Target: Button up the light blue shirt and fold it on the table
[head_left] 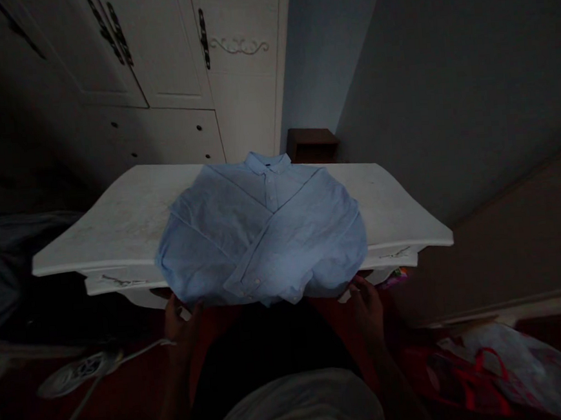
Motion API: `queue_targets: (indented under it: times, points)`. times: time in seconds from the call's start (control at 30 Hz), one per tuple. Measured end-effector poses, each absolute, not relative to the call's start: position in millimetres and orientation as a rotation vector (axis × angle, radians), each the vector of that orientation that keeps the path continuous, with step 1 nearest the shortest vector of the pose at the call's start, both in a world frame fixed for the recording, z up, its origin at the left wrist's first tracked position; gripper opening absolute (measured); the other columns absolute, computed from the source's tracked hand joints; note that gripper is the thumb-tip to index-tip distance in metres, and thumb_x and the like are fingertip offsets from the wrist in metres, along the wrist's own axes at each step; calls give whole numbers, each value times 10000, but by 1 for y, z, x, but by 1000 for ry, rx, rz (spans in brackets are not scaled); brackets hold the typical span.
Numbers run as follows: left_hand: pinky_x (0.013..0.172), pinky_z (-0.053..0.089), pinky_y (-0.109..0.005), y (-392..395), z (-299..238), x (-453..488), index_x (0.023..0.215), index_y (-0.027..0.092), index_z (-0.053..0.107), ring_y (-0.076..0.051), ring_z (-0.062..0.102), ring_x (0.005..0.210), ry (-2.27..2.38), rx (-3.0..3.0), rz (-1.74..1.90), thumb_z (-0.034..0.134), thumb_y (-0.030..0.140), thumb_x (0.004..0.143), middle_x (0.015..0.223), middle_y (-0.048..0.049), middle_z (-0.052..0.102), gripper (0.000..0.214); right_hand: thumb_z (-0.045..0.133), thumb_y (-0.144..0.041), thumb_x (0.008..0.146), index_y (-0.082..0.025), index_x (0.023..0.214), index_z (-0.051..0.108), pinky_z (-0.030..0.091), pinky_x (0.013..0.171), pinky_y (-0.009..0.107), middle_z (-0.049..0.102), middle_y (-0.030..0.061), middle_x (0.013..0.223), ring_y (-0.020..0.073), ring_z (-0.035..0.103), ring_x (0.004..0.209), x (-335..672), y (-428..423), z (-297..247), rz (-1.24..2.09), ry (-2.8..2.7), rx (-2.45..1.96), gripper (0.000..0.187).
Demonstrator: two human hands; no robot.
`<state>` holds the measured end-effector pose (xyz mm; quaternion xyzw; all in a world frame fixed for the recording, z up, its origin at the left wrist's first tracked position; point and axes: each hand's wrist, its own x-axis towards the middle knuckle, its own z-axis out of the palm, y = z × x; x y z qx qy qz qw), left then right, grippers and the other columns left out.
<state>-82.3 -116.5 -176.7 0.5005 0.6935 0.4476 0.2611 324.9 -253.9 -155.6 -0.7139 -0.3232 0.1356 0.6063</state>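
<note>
A light blue button-up shirt point(263, 231) lies front up on a white table point(117, 229), collar at the far side and both sleeves crossed over the chest. Its lower hem hangs over the table's near edge. My left hand point(180, 321) holds the hem at the lower left corner, fingers curled up onto the cloth. My right hand point(365, 303) grips the hem at the lower right corner in the same way. The room is dim and the fingertips are partly hidden under the fabric.
A white wardrobe point(167, 70) with dark handles stands behind the table. A small brown stand point(311, 144) sits in the corner by the blue wall. A fan point(74, 375) lies on the floor at left, and bags point(491, 361) at right.
</note>
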Motion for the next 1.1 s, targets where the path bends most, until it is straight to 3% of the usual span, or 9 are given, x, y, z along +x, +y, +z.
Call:
queue_targets:
  times: [0.17,0.33,0.47,0.6,0.8,0.97,1.1]
  points:
    - [790,554,-418,-127,-163,-81,974,177,644,-300,678,892,1852,1301,1045,680,573,588,921,-81,714,554,624,-438,774,-184,1185,615,482,903,448,656,128,1169,279,606,1045,332,-246,-161,352,-811,-1635,483]
    - [716,553,-349,-150,-154,-81,844,168,668,-243,666,775,1784,1302,1056,663,608,603,816,-65,721,501,653,-464,777,-178,975,670,472,863,411,676,78,992,248,593,921,334,-247,-156,472,-962,-1674,348]
    - [703,541,-331,-164,-156,-90,746,170,648,-212,641,717,1745,1327,1062,632,641,638,760,-61,705,484,703,-485,736,-191,904,674,458,896,402,652,64,1011,249,578,978,339,-253,-153,529,-1012,-1658,339]
    - [694,529,-322,-173,-158,-103,795,171,654,-220,638,751,1810,1339,1056,584,701,671,766,-59,692,549,752,-481,701,-196,1039,662,473,914,404,679,87,1089,269,598,1052,346,-260,-148,771,-1004,-1600,451]
    - [708,528,-325,-177,-160,-114,836,179,632,-228,632,794,1849,1357,1067,524,719,705,798,-49,680,566,746,-535,717,-217,1123,654,528,825,387,725,94,1060,251,661,950,345,-278,-141,1081,-986,-1477,524]
    - [695,537,-323,-178,-161,-115,837,206,622,-224,631,787,1865,1371,1080,530,692,715,784,-14,674,509,755,-508,718,-179,952,707,518,696,320,737,53,852,200,654,751,350,-293,-137,1085,-1012,-1536,406]
    - [705,567,-373,-180,-157,-115,812,251,619,-224,632,785,1935,1332,1117,558,697,692,759,48,666,466,806,-493,645,-169,856,755,511,729,347,749,58,829,214,654,761,365,-305,-138,894,-877,-1668,390]
